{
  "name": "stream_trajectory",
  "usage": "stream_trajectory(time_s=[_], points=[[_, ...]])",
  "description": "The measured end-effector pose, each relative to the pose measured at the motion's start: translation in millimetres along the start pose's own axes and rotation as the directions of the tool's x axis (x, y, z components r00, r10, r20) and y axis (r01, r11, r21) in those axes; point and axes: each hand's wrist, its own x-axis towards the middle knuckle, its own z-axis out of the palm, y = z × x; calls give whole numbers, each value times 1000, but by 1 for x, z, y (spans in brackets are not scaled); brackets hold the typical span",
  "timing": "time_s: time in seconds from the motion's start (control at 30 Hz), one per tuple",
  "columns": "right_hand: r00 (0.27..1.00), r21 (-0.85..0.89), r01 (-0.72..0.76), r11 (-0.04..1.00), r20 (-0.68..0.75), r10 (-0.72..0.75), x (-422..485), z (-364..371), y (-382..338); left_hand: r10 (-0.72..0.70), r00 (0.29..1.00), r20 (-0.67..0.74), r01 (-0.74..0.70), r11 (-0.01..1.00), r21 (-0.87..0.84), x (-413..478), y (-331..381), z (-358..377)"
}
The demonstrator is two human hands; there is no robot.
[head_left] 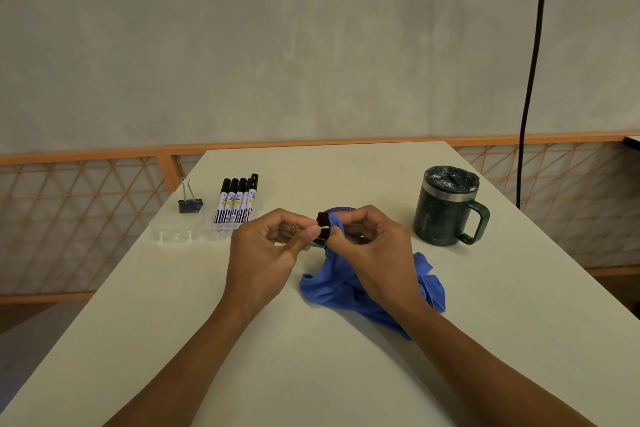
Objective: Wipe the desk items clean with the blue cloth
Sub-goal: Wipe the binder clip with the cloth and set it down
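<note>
My left hand [273, 246] pinches a black binder clip [322, 225] by its wire handles, above the middle of the table. My right hand [372, 244] holds the blue cloth [332, 284] and presses a fold of it against the clip's right side. The rest of the cloth hangs down and lies bunched on the table under my right wrist. A second binder clip [189, 202] stands at the far left. A pack of black markers [236, 202] lies beside it. A dark green lidded mug [446, 206] stands at the right.
A purple round object [341, 209] lies behind my hands, mostly hidden. A small clear plastic piece [175, 236] lies near the white table's [242, 340] left edge. A black cable [531, 80] hangs down at the back right. A lattice railing runs behind the table.
</note>
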Motion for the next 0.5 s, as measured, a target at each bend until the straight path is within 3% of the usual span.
stream_trajectory(time_s=[0.3,0.5], points=[[999,-69,22,997,51,-18,-4,5,6,-177,982,-60,162,968,-190,1,-3,3],[999,-92,43,995,29,-40,-6,7,9,-208,974,-88,183,954,-237,1,-5,5]])
